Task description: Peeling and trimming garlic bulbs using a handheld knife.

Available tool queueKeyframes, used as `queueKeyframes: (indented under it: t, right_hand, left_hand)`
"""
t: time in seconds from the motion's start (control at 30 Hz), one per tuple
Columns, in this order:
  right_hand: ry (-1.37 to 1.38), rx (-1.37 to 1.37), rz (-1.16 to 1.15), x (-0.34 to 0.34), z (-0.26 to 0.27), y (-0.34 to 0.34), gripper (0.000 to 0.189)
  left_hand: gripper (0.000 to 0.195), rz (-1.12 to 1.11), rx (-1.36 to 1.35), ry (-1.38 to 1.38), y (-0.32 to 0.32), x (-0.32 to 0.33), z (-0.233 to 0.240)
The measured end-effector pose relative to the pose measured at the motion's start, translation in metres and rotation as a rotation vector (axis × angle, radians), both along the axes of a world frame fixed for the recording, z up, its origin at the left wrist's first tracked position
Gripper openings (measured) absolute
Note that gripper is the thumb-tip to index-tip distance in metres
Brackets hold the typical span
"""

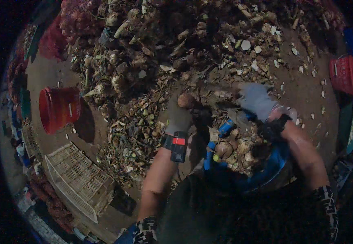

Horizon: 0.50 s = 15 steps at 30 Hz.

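Note:
My left hand (178, 117), in a grey glove, is at the middle of the view, its fingers around a round brown root vegetable (186, 100). My right hand (258, 99), in a pale glove, is blurred above the far right rim of a blue tub (275, 166). Its fingers are too smeared to show whether they hold anything. Several brown bulbs (224, 149) and leafy scraps fill the tub, which stands close against my body. Trimmed stalk pieces and peelings (136, 134) are heaped on the ground left of my left hand.
A large pile of untrimmed bulbs with stalks (118, 82) spreads across the far side. At left, a red bucket (59, 106) lies tipped over near a pale plastic crate (79, 180). Another red bucket (345, 76) is at far right. Red mesh sacks (53, 42) stand upper left.

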State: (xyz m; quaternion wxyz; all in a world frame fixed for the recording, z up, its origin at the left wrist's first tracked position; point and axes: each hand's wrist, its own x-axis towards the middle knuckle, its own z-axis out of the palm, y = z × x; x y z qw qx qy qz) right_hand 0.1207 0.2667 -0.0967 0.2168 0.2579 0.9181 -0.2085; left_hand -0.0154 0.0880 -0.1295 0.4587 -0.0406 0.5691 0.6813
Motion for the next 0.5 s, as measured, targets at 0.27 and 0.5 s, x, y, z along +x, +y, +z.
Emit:
queueKeyframes:
  t: [0.27,0.5]
  right_hand:
    - [0.187,-0.053,0.263,-0.030,0.007,-0.045,0.035]
    - [0.184,-0.032,0.216,-0.038,0.002,-0.045,0.038]
  left_hand:
    - [0.028,-0.092,-0.108,0.232,0.010,0.024,0.003]
    - [0.029,-0.091,-0.170,0.281,0.003,0.034,0.004]
